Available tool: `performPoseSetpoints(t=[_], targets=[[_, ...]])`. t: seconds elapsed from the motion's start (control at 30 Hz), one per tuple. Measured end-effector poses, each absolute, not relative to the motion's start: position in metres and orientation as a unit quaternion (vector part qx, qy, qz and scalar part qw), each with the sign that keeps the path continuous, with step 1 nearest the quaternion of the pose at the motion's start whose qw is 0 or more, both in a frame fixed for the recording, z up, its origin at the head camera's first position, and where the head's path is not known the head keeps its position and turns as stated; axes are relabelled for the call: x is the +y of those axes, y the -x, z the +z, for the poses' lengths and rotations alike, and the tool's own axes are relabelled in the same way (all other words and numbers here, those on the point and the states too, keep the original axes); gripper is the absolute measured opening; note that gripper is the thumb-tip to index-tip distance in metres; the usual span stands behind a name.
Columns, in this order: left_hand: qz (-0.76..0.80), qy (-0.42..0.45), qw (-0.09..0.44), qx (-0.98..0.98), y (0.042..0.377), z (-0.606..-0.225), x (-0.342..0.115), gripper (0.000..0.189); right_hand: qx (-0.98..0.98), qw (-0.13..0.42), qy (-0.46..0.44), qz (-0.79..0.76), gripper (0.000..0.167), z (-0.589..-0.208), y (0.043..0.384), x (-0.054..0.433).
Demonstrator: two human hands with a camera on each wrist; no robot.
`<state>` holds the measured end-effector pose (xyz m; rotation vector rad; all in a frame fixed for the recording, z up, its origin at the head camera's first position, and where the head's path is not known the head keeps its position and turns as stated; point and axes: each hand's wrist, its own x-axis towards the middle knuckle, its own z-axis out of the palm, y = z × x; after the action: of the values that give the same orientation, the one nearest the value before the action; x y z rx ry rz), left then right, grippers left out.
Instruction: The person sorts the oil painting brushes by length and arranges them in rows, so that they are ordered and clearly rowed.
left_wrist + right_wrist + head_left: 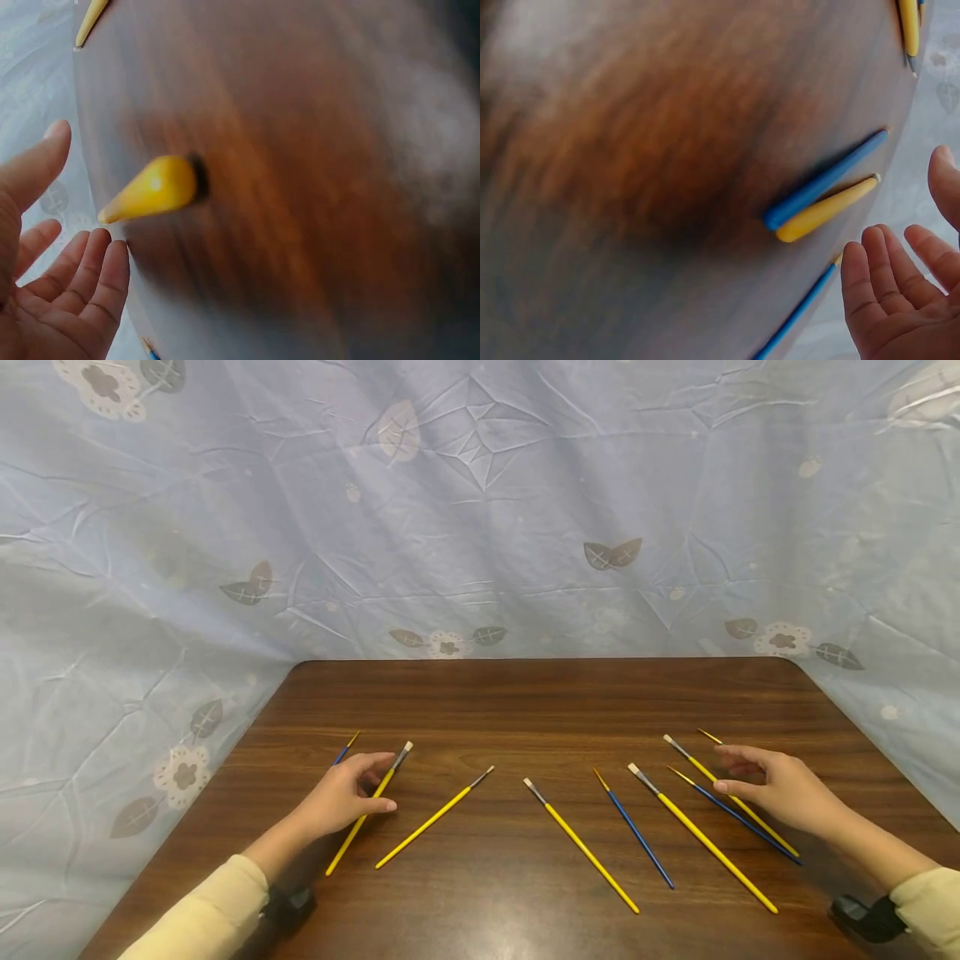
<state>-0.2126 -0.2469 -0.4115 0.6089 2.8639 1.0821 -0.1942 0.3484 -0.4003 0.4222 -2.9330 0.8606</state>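
Note:
My left hand (pixel 333 797) hovers around a yellow flat paintbrush (pixel 348 843), thumb and fingers spread to either side of it. The left wrist view shows that brush's yellow handle (pixel 161 187) with the fingers apart from it. Partly behind this hand lies a blue paintbrush (pixel 346 750). On the other side, my right hand (pixel 791 793), fingers relaxed, is over a yellow flat paintbrush (pixel 776 841) and beside a blue pointed paintbrush (pixel 731 811). Another thin paintbrush (pixel 709 736) is mostly hidden by it; the right wrist view shows its blue handle (pixel 799 307). Neither hand holds anything.
Between the hands, a yellow paintbrush (pixel 433 819) slants right, while a yellow paintbrush (pixel 588 853), a blue one (pixel 637 833) and a longer yellow one (pixel 712 847) slant left. All lie on a brown wooden table (pixel 487 702). Patterned cloth (pixel 480 527) hangs around its edges.

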Motion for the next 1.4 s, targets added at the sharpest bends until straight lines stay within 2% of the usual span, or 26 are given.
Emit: performPoseSetpoints(t=[0.2, 0.57, 0.93, 1.4], targets=[[0.35, -0.155, 0.009, 0.924, 0.215, -0.412, -0.245, 0.067, -0.948, 0.0, -0.123, 0.293, 0.058, -0.405, 0.195, 0.35], [0.403, -0.113, 0.045, 0.907, 0.221, -0.416, -0.245, 0.057, -0.932, -0.038, -0.109, 0.344, 0.052, -0.41, 0.202, 0.354], [0.467, -0.105, 0.069, 0.875, 0.222, -0.419, -0.248, 0.055, -0.92, -0.078, -0.085, 0.375, 0.058, -0.417, 0.205, 0.358], [0.483, -0.066, 0.058, 0.871, 0.221, -0.422, -0.25, 0.047, -0.924, -0.088, -0.082, 0.362, 0.059, -0.418, 0.206, 0.353]])
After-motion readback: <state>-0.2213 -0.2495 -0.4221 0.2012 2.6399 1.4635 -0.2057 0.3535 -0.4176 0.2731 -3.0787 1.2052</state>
